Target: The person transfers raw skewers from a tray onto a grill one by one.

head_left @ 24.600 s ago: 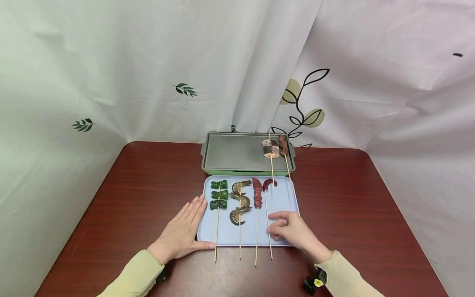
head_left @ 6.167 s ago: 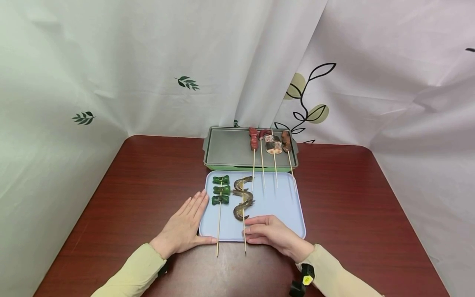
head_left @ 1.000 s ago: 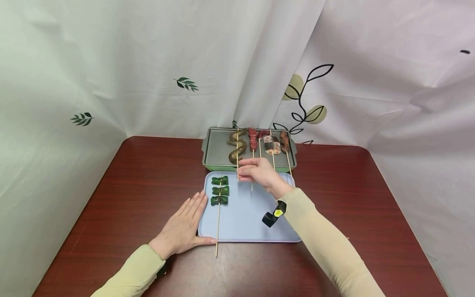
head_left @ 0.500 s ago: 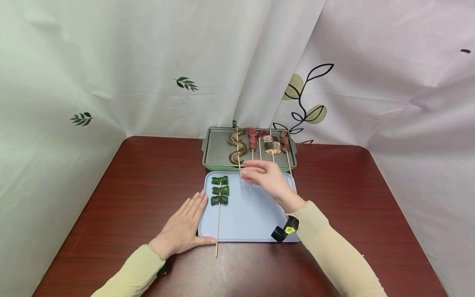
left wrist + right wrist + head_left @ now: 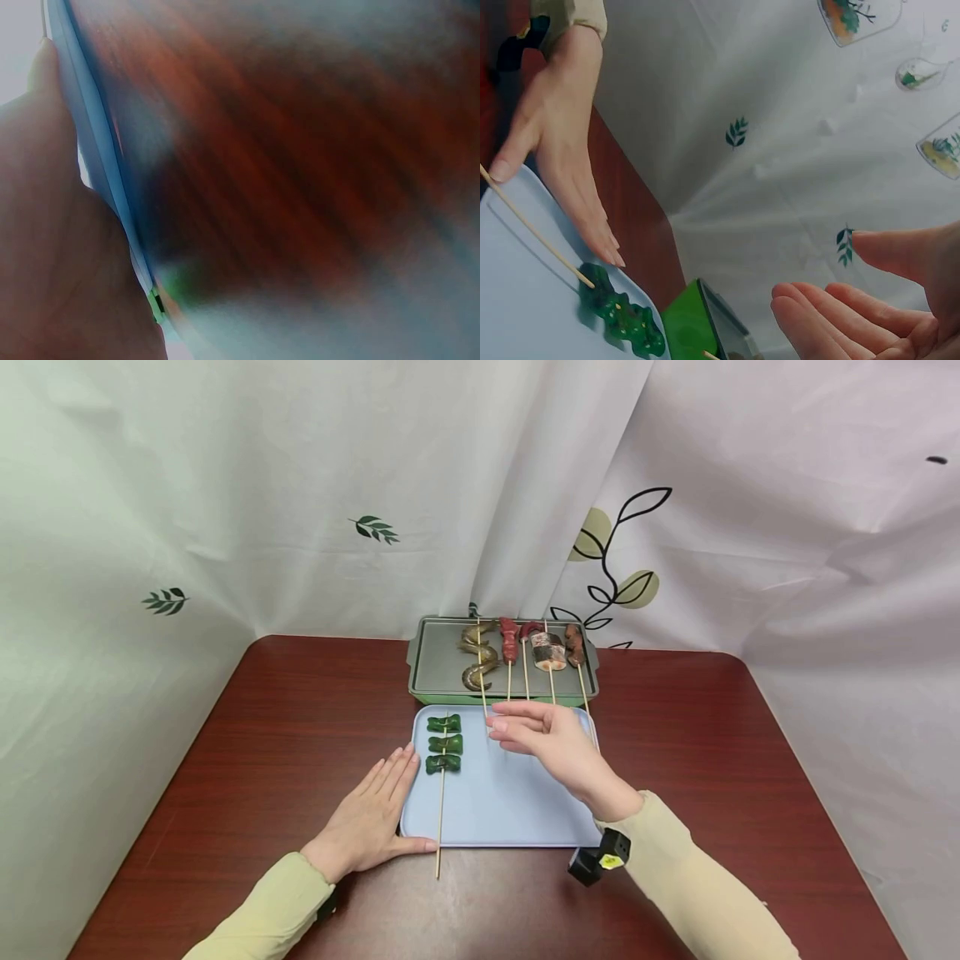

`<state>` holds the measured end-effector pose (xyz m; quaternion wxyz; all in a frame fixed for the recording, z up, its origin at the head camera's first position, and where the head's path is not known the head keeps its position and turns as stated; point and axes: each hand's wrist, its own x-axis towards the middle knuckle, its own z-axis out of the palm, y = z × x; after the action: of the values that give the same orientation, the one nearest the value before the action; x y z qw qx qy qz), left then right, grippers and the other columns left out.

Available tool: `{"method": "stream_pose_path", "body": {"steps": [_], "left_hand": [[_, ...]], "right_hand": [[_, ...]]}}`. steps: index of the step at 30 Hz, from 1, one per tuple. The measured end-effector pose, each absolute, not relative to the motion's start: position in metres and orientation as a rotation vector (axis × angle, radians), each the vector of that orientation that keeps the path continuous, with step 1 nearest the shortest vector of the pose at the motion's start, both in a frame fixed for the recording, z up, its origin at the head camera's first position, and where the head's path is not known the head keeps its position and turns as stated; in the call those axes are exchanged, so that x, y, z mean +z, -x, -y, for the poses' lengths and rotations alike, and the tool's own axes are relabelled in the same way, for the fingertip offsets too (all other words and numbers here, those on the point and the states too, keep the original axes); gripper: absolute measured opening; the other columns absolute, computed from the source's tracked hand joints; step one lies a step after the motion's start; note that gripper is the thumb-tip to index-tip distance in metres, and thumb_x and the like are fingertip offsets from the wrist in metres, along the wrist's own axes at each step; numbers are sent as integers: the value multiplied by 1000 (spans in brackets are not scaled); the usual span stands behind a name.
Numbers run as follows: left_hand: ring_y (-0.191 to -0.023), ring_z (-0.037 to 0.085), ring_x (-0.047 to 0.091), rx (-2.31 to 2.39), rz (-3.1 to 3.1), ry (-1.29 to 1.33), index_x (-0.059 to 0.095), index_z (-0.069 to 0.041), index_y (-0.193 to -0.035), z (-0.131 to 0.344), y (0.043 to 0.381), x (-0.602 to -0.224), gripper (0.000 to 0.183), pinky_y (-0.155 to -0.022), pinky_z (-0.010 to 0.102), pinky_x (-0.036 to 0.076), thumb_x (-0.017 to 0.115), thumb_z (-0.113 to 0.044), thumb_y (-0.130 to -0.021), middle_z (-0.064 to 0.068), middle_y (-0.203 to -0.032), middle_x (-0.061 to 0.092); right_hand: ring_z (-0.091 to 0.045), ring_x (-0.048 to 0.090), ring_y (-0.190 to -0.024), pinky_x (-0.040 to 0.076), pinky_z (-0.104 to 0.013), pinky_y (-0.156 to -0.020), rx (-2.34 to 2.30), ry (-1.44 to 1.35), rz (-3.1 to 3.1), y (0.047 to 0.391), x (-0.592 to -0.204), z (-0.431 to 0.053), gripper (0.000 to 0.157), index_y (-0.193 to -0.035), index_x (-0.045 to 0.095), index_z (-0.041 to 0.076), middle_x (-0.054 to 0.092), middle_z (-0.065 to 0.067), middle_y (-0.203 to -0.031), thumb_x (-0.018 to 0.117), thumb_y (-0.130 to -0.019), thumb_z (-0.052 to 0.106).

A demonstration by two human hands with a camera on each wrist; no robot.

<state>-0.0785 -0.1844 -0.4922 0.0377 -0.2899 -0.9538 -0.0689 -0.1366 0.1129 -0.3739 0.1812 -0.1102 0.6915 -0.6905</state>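
Observation:
My left hand [image 5: 367, 818] rests with straight fingers along the left edge of a pale blue tray [image 5: 517, 814], its thumb at the front rim near a skewer of green pepper pieces [image 5: 445, 744]. That skewer lies on the tray, its stick poking past the front. My right hand [image 5: 555, 747] hovers over the tray, thumb and fingers apart in the right wrist view with nothing between them. Its fingertips are close to the stick end of a shrimp skewer [image 5: 487, 655]. The shrimp lie on a grey griddle plate [image 5: 437, 664] with a green base, behind the tray.
Right of the shrimp on the griddle lie a red meat skewer [image 5: 509, 643], a dark red curled one [image 5: 529, 630], a fish chunk skewer [image 5: 550, 653] and a brown meat skewer [image 5: 574, 647]. Their sticks overhang the tray. A white curtain [image 5: 300, 510] backs the reddish-brown table [image 5: 675, 735].
Red meat, dark red and then shrimp skewers went from tray to griddle. Within the last second my right hand let go of the shrimp stick and drew back rightward. My left hand stayed put.

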Motion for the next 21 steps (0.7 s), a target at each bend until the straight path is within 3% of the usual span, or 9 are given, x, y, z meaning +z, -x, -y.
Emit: {"method": "stream_pose_path", "body": {"steps": [7, 14, 21], "left_hand": [[-150, 36, 22, -204, 2946, 881, 28, 8, -156, 184, 79, -493, 122, -121, 48, 22, 45, -88, -83, 24, -164, 21], [-150, 36, 23, -193, 2949, 876, 29, 8, -156, 185, 79, -495, 122, -121, 48, 22, 45, -88, -83, 24, -164, 22], [-150, 37, 23, -202, 2927, 884, 29, 9, -155, 185, 79, -495, 122, -120, 47, 23, 45, -88, -83, 24, -164, 23]], "right_hand": [[-38, 62, -120, 54, -37, -96, -1921, 345, -1918, 126, -381, -113, 46, -138, 57, -8, 67, -20, -127, 67, -100, 15], [-30, 64, -120, 52, -37, -99, -1855, 356, -1930, 116, -392, -110, 44, -137, 61, -3, 67, -17, -127, 68, -100, 20], [-29, 63, -121, 51, -36, -100, -1856, 311, -1840, 108, -412, -103, 47, -137, 58, -8, 62, -25, -132, 67, -100, 19]]}}
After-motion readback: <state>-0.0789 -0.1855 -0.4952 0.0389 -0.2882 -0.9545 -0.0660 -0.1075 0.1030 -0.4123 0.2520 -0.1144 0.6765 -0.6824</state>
